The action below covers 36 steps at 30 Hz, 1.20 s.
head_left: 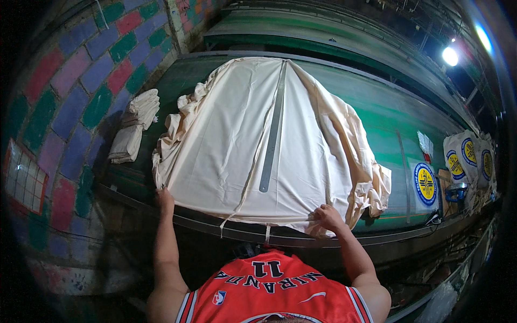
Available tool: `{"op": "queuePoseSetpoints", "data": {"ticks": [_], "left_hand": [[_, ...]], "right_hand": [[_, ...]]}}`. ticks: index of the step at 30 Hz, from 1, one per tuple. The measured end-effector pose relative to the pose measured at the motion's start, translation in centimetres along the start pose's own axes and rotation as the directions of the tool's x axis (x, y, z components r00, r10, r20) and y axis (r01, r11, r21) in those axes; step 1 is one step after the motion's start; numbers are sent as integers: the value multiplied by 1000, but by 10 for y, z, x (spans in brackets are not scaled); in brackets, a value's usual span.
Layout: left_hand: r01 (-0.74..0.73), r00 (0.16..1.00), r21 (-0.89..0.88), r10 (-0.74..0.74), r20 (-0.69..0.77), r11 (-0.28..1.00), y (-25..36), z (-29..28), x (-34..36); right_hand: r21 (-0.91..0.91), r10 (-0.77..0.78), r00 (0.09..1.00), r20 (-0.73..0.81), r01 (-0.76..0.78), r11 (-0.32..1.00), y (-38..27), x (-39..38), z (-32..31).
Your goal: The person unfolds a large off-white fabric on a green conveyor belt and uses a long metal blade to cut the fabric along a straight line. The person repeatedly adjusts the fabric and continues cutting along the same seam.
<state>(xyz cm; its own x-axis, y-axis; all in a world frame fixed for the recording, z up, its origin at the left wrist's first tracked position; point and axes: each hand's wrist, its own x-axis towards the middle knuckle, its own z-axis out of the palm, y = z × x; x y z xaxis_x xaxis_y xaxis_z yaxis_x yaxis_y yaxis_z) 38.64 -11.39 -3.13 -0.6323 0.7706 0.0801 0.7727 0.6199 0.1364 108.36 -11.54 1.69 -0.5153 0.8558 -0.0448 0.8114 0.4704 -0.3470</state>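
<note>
A large cream cloth [226, 134] lies spread over the green table, its left and right sides bunched into folds. At its near left corner, my left hand [165, 199] is closed on the edge. My right hand [329, 218] pinches the near edge farther right, fingers curled into the fabric. Down the middle of the cloth lies a long metal ruler [269, 156], touched by neither hand. Beside it runs a narrow cloth strip [249, 188], whose loose end hangs over the table's front edge.
Folded cream cloths [127, 143] are stacked at the table's left end. On the right lie a white piece with a round blue and yellow emblem [425, 184], similar printed cloths [467, 153] and a blue tool [456, 191]. A painted brick wall [70, 107] bounds the left.
</note>
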Motion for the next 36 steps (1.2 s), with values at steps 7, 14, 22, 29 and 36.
{"op": "queuePoseSetpoints", "data": {"ticks": [7,14,22,29,36], "left_hand": [[102,967,121,-127,222,987,25,-36,10],[-154,987,14,154,-38,988,93,-28,59],[-496,867,-148,497,-37,855,145,38,181],[-500,862,-393,489,-134,772,166,57,260],[-499,836,-306,543,75,811,123,26,278]], "right_hand": [[10,-48,997,53,47,999,2,0,-7],[149,207,978,9,-206,967,-50,21,-20],[317,-40,998,-40,50,947,-166,119,41],[319,-164,984,71,134,938,-283,201,102],[177,101,942,320,-165,970,-320,229,97]]}}
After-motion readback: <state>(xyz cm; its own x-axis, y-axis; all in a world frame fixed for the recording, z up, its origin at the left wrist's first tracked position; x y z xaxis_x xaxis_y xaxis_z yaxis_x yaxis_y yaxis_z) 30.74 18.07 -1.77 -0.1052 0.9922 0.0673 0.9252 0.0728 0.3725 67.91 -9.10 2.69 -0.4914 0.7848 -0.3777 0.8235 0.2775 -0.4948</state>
